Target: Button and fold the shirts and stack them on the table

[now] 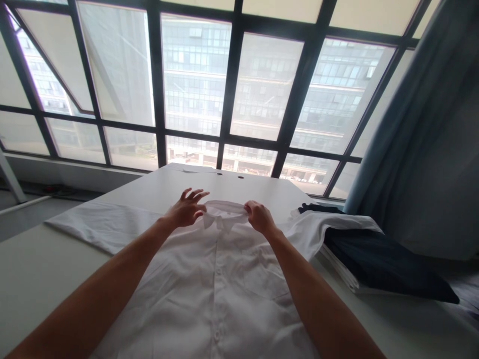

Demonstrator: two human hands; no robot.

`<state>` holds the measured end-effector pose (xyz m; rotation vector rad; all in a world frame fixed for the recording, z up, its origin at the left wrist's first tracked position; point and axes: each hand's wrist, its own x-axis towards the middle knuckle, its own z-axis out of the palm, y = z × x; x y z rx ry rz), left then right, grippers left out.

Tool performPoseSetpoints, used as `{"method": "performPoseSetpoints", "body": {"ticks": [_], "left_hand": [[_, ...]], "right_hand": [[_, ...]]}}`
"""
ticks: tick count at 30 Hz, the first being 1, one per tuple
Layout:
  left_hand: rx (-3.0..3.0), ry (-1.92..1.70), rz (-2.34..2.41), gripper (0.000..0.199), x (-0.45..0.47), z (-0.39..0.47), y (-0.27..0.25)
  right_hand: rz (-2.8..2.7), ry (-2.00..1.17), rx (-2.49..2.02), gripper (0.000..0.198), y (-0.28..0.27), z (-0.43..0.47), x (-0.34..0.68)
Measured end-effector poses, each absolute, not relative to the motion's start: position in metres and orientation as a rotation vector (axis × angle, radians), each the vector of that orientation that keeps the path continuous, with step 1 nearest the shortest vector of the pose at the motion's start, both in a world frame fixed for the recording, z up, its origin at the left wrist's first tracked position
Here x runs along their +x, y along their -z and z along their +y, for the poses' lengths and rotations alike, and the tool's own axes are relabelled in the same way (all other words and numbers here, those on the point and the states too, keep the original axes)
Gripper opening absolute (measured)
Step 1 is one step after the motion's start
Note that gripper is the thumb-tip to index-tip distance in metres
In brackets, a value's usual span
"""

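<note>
A white button-up shirt (187,289) lies front side up, its buttoned placket running down the middle and a chest pocket on the right side. Its collar (226,205) stands up in a ring at the far end. At the collar's left edge is my left hand (185,208), open with its fingers spread; the thumb and a finger are close to the fabric, though contact is hard to make out. The collar's right edge is pinched between the thumb and fingers of my right hand (259,215). Both sleeves stretch outward, the left one flat on the table.
The shirt rests on a white table (254,187) with two dark round holes near its far edge. At right, a stack of folded dark and white clothes (385,262) lies partly under the right sleeve. A blue-grey curtain (419,149) hangs behind it, beside large windows (194,75).
</note>
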<state>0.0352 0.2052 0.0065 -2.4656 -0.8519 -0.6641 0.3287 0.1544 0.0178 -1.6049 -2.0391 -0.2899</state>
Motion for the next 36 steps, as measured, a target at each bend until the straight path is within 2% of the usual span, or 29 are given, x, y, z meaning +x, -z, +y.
{"method": "performPoseSetpoints", "body": {"ticks": [4,8,13,19,23,27,29,32,34,36], "left_hand": [[-2.447,0.694,-0.798,0.011,0.039,0.203,-0.014],[-2.471,0.755,-0.779,0.01,0.052,0.194,-0.023],[-2.528,0.731,-0.827,0.006,0.049,0.194,-0.027],[-2.488,0.678,-0.907,0.015,0.041,0.2,-0.024],[-2.497,0.816,-0.982,0.019,0.05,0.199,-0.023],[-2.414,1.044,-1.365,0.031,0.045,0.207,-0.012],[-2.489,0.915,-1.608,0.032,0.032,0.214,-0.002],[-2.718,0.486,-1.755,0.031,0.001,0.223,0.017],[-2.789,0.345,-1.727,0.039,-0.021,0.227,0.03],[-2.748,0.285,-1.754,0.051,-0.04,0.23,0.042]], "right_hand": [[-2.075,0.426,-1.413,0.021,-0.021,0.146,0.307],[-2.271,0.302,-1.26,0.036,-0.019,0.135,0.273],[-2.406,0.262,-1.408,0.03,-0.015,0.13,0.261],[-2.431,0.216,-1.458,0.019,-0.018,0.131,0.27],[-2.34,0.252,-1.46,0.033,-0.012,0.14,0.284],[-2.048,0.386,-1.49,0.05,-0.001,0.156,0.317],[-1.889,0.269,-1.682,0.046,0.006,0.162,0.339],[-1.867,-0.037,-1.933,0.038,0.02,0.167,0.371],[-1.96,-0.149,-1.971,0.031,0.029,0.169,0.388],[-2.03,-0.17,-1.988,0.037,0.038,0.171,0.399]]}}
